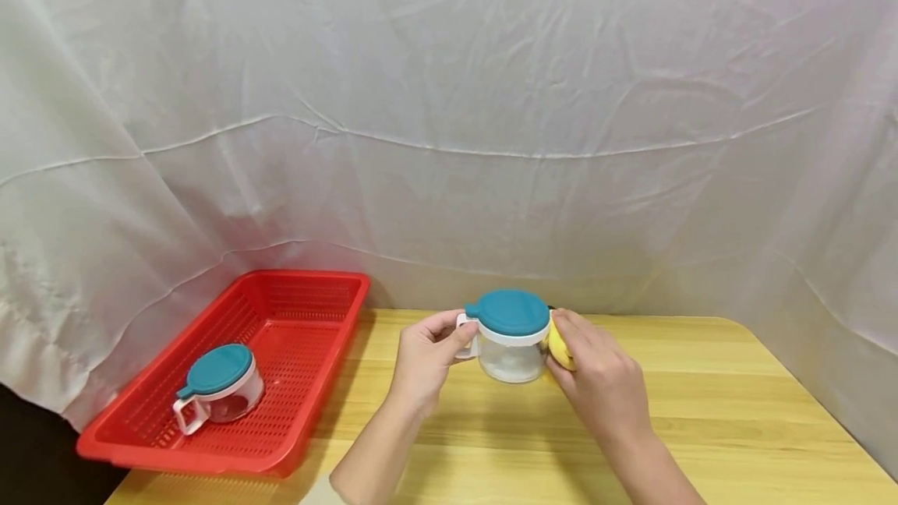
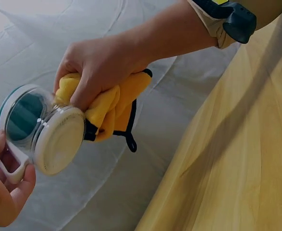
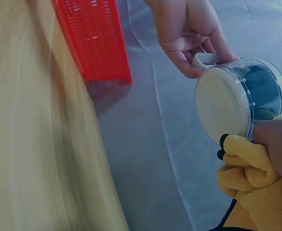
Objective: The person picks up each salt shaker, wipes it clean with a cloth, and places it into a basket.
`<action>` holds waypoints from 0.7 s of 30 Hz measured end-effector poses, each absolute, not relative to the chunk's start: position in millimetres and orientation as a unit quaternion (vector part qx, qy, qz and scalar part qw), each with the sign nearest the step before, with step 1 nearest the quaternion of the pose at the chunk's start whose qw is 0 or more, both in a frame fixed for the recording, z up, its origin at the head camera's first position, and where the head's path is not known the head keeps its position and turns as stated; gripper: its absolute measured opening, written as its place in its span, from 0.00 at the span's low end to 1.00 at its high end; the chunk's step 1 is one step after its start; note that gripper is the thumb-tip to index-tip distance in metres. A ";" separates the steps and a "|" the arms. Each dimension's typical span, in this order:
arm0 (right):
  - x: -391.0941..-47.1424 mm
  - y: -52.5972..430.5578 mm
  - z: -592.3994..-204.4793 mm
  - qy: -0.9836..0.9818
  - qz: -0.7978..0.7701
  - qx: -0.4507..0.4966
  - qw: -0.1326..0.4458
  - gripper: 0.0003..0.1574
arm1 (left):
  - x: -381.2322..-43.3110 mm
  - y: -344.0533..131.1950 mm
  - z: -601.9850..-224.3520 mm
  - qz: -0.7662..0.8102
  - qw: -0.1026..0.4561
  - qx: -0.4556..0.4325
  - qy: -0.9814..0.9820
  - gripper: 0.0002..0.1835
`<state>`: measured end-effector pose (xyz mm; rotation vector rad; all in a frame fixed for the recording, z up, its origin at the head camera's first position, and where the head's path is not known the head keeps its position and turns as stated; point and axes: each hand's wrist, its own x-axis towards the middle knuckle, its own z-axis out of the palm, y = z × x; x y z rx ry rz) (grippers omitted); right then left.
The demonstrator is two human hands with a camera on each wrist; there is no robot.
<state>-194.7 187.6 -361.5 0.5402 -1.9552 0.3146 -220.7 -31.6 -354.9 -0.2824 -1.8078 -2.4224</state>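
Note:
A clear seasoning jar (image 1: 510,361) with a teal lid and a white handle is held above the table. My left hand (image 1: 424,361) pinches its handle between thumb and fingers, seen also in the left wrist view. On the jar's other side, my right hand (image 1: 603,376) grips a bunched yellow cloth (image 2: 114,108) with dark edging and a small loop. The cloth touches the jar's side wall. In the right wrist view the jar's pale underside (image 3: 222,103) faces the camera. The right fingertips are partly hidden by cloth and jar.
A red perforated basket (image 1: 281,446) stands on the left of the wooden table (image 1: 737,411). Inside it, near the front, sits a second jar (image 1: 223,384) with a teal lid and white handle. A pale fabric curtain (image 1: 449,100) hangs behind and at both sides.

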 end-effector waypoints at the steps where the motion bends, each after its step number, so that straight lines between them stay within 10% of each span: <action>1: -194.7 188.0 -360.8 -0.813 0.132 0.228 0.519 0.39 | -220.7 -31.8 -354.6 -0.797 0.051 -0.097 -0.594 0.17; 21: -195.9 187.8 -362.8 -0.821 0.134 0.254 0.493 0.35 | -228.0 -41.6 -353.2 -0.780 0.060 -0.092 -0.617 0.16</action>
